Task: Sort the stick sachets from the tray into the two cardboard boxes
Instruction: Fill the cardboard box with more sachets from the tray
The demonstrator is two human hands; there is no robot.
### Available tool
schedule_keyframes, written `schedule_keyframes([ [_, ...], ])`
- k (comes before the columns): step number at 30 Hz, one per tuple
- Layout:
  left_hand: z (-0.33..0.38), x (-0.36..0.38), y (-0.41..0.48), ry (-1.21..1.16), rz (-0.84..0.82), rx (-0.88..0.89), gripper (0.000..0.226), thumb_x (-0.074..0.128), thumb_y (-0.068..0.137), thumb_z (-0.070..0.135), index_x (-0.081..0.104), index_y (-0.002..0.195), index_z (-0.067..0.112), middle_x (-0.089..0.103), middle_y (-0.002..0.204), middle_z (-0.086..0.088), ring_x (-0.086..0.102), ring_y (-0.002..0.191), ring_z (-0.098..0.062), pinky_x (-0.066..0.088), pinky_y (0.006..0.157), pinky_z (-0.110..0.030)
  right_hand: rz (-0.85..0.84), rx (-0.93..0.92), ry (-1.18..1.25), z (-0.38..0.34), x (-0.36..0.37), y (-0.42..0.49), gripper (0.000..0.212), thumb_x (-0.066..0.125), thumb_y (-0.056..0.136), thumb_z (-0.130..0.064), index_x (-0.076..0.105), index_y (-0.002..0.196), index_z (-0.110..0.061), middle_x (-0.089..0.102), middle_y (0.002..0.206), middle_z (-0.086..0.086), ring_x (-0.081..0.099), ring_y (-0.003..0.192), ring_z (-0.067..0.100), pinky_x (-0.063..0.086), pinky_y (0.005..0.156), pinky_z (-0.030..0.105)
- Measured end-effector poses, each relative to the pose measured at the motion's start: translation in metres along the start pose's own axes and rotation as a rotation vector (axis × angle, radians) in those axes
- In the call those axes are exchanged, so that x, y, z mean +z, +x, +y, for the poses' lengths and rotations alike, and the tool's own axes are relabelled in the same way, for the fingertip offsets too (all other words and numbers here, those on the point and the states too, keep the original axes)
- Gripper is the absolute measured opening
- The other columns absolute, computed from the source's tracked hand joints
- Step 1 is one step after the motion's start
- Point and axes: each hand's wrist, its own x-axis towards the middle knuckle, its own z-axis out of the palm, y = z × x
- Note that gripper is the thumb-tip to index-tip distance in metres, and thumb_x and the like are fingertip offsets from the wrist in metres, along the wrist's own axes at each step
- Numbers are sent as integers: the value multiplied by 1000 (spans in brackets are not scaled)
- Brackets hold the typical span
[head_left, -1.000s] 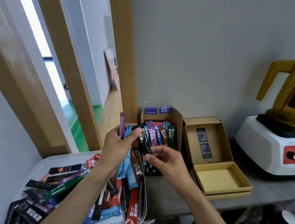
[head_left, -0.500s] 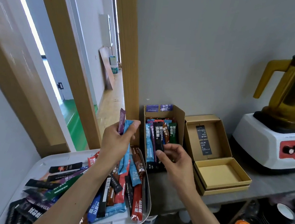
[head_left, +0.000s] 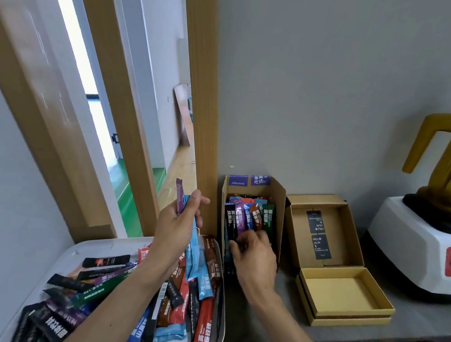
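Holding some stick sachets up in the left hand (head_left: 176,229) while the right hand (head_left: 255,254) reaches into the tall cardboard box (head_left: 278,194).

Left fingers and thumb are wrapped round a purple sachet (head_left: 179,198) and some blue sachets (head_left: 193,252), which hang down over the white tray (head_left: 91,246). A big pile of sachets (head_left: 178,310) in many colors lies in the tray. The tall box stands just beside the tray, against the wall, with sachets standing upright inside it. The right hand's fingers bend down onto the low ends of those sachets, but I cannot tell if they pinch one. The flat cardboard box (head_left: 342,315) sits open to the right, on the gray table (head_left: 422,329), with its lid tipped back. A white blender (head_left: 423,248) with a yellow jug stands near it.
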Motion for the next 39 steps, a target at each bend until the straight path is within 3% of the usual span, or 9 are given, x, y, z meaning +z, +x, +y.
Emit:
schedule_keyframes([
  [7,5,8,-6,84,81,42,32,59,95,58,81,101,36,70,103,26,63,106,1,46,91,-29,-53,-40,12,9,-5,7,20,66,99,-41,58,114,-30,75,105,-4,74,95,14,64,78,38],
  [12,8,15,-3,60,94,-8,20,79,85,47,80,88,28,71,79,-2,61,74,-16,51,67,-31,-89,-22,208,7,-20,9,18,68,97,-43,59,108,-31,73,94,-9,71,85,5,64,75,35],
  [18,4,28,1,173,47,65,24,85,82,31,77,95,13,67,55,15,62,50,3,46,53,-14,-413,-30,753,-3,-59,3,23,63,100,-44,72,98,-23,76,93,0,74,88,13,64,77,39],
  [21,2,37,1,154,28,70,21,86,82,24,75,95,11,68,54,12,62,49,2,44,48,-9,-541,-38,866,1,-68,-3,17,71,97,-33,72,99,-16,76,93,-1,73,86,10,57,70,25],
  [25,0,43,-4,200,-2,99,20,84,83,25,76,99,17,77,84,0,68,61,2,49,52,-10,-523,-71,899,15,-70,-8,10,75,94,-15,67,92,-10,75,92,0,74,90,15,61,73,28],
  [28,-3,42,-7,248,-11,103,19,79,90,24,76,108,19,77,83,2,68,64,7,48,54,-11,-516,-109,896,19,-72,-8,12,76,93,-10,66,87,-12,75,101,-1,74,100,18,64,77,34],
  [32,0,42,-6,244,-41,126,20,71,97,22,72,117,23,80,95,7,76,89,-2,52,66,-15,-479,-119,882,23,-69,-6,10,84,86,-15,74,88,-14,69,109,-15,67,114,8,62,80,28],
  [35,6,47,-8,333,-36,244,24,80,88,28,72,110,25,77,99,13,74,92,1,57,69,-11,-421,-164,794,25,-64,-6,15,87,82,-21,82,91,-31,59,110,-24,61,116,5,62,81,27],
  [39,8,46,-5,416,11,307,21,84,84,27,73,103,29,76,96,15,73,93,1,57,69,-11,-402,-206,774,25,-64,-9,18,85,84,-18,82,91,-34,54,111,-26,55,121,0,62,85,27],
])
